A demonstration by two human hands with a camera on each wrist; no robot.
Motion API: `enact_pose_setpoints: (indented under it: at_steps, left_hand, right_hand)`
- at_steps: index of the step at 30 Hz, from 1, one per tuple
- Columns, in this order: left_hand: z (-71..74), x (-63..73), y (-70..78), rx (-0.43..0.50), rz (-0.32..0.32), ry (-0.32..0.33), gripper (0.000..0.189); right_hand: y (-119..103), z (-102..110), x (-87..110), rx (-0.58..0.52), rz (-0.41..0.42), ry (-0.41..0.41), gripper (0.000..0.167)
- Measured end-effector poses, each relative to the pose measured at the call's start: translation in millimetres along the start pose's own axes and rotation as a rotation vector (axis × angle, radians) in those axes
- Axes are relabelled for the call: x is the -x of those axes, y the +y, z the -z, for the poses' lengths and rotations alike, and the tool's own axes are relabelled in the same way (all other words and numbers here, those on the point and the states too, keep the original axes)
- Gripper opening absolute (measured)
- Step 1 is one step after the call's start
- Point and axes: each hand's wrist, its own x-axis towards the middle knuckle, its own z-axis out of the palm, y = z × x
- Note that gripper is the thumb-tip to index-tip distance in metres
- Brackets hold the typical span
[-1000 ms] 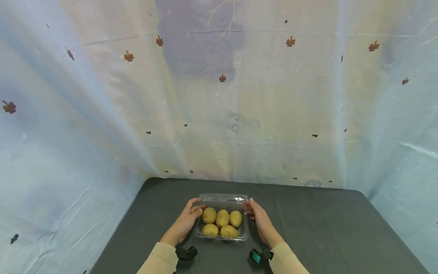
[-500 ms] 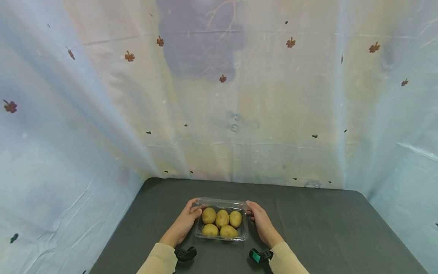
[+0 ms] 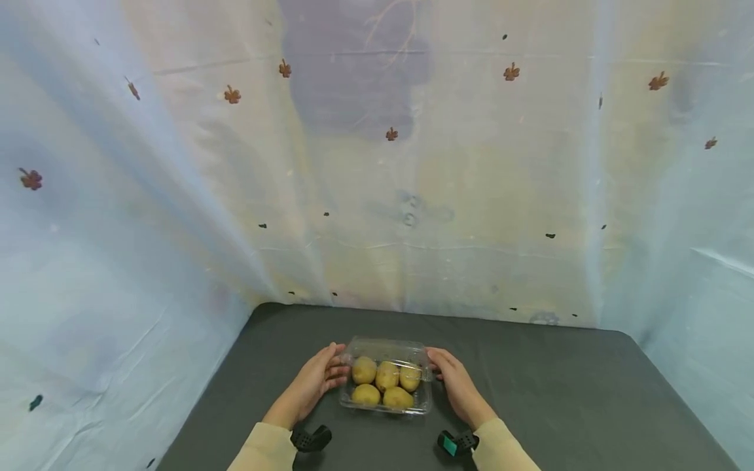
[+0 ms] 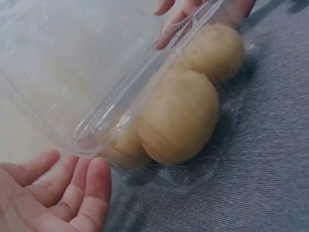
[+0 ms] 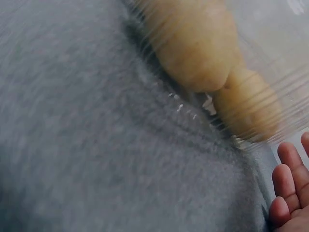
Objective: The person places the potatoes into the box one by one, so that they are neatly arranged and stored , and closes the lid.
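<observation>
A clear plastic clamshell box (image 3: 385,411) rests on the dark cloth with several yellow potatoes (image 3: 387,377) inside. Its hinged lid (image 3: 389,348) stands partly lowered, slanting over the back potatoes. My left hand (image 3: 312,386) is at the box's left side, palm turned inward; in the left wrist view its loosely bent fingertips (image 4: 99,171) lie at the lid's corner, touching or nearly so. My right hand (image 3: 461,386) is at the right side, fingers extended towards the lid's edge. In the right wrist view, the right fingers (image 5: 284,181) are slightly bent beside the potatoes, with nothing visible between them.
The grey-black cloth-covered table (image 3: 559,392) stretches to both sides of the box. A pale patterned curtain (image 3: 471,163) hangs behind the table and along its sides. Black straps with small devices (image 3: 312,438) sit on both wrists.
The lid has swung forward and down over the potatoes. My left hand has loosened and drawn slightly left, its thumb off the box. The right hand has stayed by the lid edge.
</observation>
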Motion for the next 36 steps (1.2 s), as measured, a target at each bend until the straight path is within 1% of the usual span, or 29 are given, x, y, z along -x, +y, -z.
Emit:
enact_pose_setpoints:
  at_steps: [3,7,11,14,18,21,25,30,33,36]
  left_hand:
    - [-0.6,6.2,2.6,0.015,0.022,-0.019,0.09]
    - [-2.0,13.8,3.2,0.019,0.039,-0.031,0.093]
    - [-4.0,19.5,1.1,0.005,0.047,-0.03,0.095]
    - [-5.6,24.2,-1.1,-0.016,0.041,-0.012,0.09]
    - [-8.5,29.8,-4.1,-0.023,0.031,0.005,0.076]
    - [-9.6,32.5,-6.7,-0.018,0.021,0.004,0.069]
    - [-8.9,35.7,-11.1,-0.019,0.014,-0.004,0.064]
    - [-9.0,36.6,-19.5,-0.017,0.015,-0.02,0.063]
    - [-8.3,36.4,-24.5,-0.015,0.007,-0.027,0.061]
    - [-8.3,37.6,-28.3,-0.013,0.001,-0.038,0.057]
  right_hand:
    - [-1.3,-0.2,1.8,0.024,-0.021,0.005,0.06]
    - [-3.7,-1.3,7.7,0.046,-0.07,0.011,0.061]
    - [-6.5,0.0,19.9,0.063,-0.104,-0.01,0.057]
    - [-9.6,-0.2,30.9,0.065,-0.11,-0.042,0.055]
    - [-12.2,-1.2,44.5,0.061,-0.115,-0.077,0.054]
    - [-12.6,-0.8,51.4,0.054,-0.12,-0.095,0.056]
    - [-13.3,1.0,56.8,0.054,-0.114,-0.12,0.056]
    - [-13.8,3.9,59.1,0.048,-0.099,-0.168,0.041]
    - [-13.0,6.7,59.8,0.028,-0.085,-0.227,0.032]
    - [-12.3,9.3,60.5,0.018,-0.09,-0.288,0.028]
